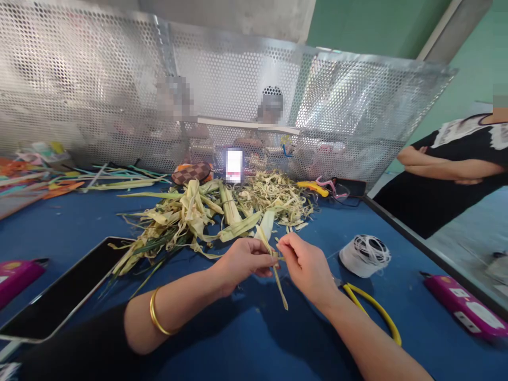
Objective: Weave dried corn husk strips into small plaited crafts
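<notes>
Husk strip (280,288), pinched between left fingers (264,260), right fingers (287,245) curled just beside it, their hold unclear

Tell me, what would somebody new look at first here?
Probably the big messy pile of dry leaves in the middle of the blue table, with a glowing screen at its back. Next, perhaps, the left hand in front, pinching a pale strip, a gold bracelet on that arm, and the right hand close beside it.
</notes>
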A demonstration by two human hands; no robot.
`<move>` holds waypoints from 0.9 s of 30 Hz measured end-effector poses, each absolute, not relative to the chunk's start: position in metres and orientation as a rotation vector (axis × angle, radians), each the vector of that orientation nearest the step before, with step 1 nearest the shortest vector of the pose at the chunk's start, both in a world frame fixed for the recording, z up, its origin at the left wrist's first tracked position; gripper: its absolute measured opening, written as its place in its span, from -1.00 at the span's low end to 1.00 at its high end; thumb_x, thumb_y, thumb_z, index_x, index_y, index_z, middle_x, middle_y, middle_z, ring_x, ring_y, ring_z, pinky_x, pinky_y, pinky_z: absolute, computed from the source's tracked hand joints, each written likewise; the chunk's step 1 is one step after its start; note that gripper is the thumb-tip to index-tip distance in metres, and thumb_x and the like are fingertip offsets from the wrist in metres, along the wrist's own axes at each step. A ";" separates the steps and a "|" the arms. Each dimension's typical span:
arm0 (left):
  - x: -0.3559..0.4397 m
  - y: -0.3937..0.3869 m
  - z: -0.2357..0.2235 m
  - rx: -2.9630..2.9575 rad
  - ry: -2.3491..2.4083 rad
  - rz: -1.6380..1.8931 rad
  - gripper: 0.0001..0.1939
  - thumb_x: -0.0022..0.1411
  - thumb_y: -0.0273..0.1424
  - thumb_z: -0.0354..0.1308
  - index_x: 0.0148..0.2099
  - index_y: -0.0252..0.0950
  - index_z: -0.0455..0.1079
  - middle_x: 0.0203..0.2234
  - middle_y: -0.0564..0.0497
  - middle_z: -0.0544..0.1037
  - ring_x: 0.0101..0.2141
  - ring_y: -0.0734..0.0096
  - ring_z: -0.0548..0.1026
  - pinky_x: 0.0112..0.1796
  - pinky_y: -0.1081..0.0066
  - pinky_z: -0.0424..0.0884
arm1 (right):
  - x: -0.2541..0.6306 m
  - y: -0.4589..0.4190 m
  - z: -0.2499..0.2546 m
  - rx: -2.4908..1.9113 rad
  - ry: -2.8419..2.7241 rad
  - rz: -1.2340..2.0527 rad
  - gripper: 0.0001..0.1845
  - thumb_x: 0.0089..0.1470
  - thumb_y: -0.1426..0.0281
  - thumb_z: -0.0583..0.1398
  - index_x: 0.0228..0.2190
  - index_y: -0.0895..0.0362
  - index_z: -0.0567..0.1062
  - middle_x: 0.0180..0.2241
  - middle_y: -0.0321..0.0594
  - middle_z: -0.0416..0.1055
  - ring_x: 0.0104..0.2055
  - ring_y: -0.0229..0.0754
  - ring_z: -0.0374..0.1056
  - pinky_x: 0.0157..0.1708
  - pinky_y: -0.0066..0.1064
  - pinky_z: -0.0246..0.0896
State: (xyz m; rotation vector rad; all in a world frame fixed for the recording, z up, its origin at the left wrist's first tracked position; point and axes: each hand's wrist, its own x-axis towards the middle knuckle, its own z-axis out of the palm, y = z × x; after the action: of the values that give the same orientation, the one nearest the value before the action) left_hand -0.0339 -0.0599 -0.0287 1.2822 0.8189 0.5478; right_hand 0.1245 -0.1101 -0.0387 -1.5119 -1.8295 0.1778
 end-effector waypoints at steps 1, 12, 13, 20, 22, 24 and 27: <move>-0.034 -0.060 -0.030 1.296 0.822 0.540 -0.80 -0.11 -0.36 0.30 -0.46 -0.38 0.40 -0.57 0.03 0.53 -0.59 0.54 0.44 -0.43 0.47 0.39 | 0.127 -0.109 -0.037 -1.523 -1.820 0.259 -0.81 0.14 0.33 0.02 -0.47 0.10 0.33 -0.58 -0.33 0.29 -0.53 -0.27 0.20 -0.50 -0.47 0.02; -0.034 -0.059 -0.020 1.337 0.580 0.581 -0.81 -0.10 -0.39 0.29 -0.40 -0.39 0.44 -0.52 0.00 0.55 -0.47 0.46 0.48 -0.40 0.46 0.40 | 0.135 -0.097 -0.038 -1.306 -1.386 1.254 -0.76 -0.14 0.24 0.25 -0.59 0.16 0.41 -0.63 -0.36 0.31 -0.55 -0.32 0.18 -0.48 -0.45 0.07; -0.034 -0.058 -0.020 1.350 0.610 0.649 -0.83 -0.09 -0.40 0.27 -0.40 -0.38 0.42 -0.53 0.02 0.54 -0.49 0.48 0.46 -0.41 0.47 0.40 | 0.133 -0.098 -0.040 -1.308 -1.401 1.210 -0.76 -0.12 0.24 0.23 -0.59 0.16 0.40 -0.63 -0.36 0.30 -0.54 -0.31 0.19 -0.47 -0.44 0.09; -0.034 -0.048 -0.037 1.535 0.890 0.931 -0.86 -0.01 -0.40 0.18 -0.34 -0.31 0.36 -0.57 0.06 0.52 -0.51 0.40 0.50 -0.38 0.41 0.42 | 0.120 -0.111 -0.042 -1.455 -1.898 0.239 -0.78 0.15 0.39 0.04 -0.49 0.12 0.40 -0.51 -0.26 0.35 -0.45 -0.24 0.22 -0.44 -0.41 0.05; -0.035 -0.048 -0.040 1.623 0.918 0.908 -0.87 0.00 -0.39 0.17 -0.34 -0.30 0.37 -0.55 0.05 0.54 -0.49 0.37 0.52 -0.39 0.42 0.41 | 0.119 -0.114 -0.039 -1.367 -2.045 -0.078 -0.76 0.19 0.42 0.01 -0.43 0.13 0.43 -0.46 -0.22 0.37 -0.41 -0.21 0.23 -0.37 -0.38 0.04; -0.036 -0.050 -0.040 1.687 0.925 0.838 -0.90 -0.01 -0.38 0.16 -0.38 -0.29 0.39 -0.56 0.05 0.54 -0.49 0.37 0.51 -0.42 0.44 0.40 | 0.119 -0.116 -0.035 -1.299 -2.127 -0.252 -0.75 0.21 0.43 0.00 -0.40 0.14 0.45 -0.46 -0.21 0.38 -0.39 -0.20 0.24 -0.30 -0.34 0.03; -0.036 -0.055 -0.035 1.672 0.841 0.645 -0.90 -0.05 -0.40 0.18 -0.43 -0.32 0.39 -0.57 0.04 0.53 -0.53 0.39 0.49 -0.47 0.45 0.37 | 0.126 -0.115 -0.027 -1.273 -2.114 -0.227 -0.78 0.19 0.45 0.04 -0.41 0.13 0.46 -0.45 -0.23 0.40 -0.36 -0.20 0.27 -0.19 -0.29 0.01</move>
State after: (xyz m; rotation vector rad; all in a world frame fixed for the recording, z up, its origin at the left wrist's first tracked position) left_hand -0.0362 -0.0546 -0.0352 1.6717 0.8414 0.6454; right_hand 0.1257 -0.1150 -0.0270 -1.2728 -2.1139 -0.2265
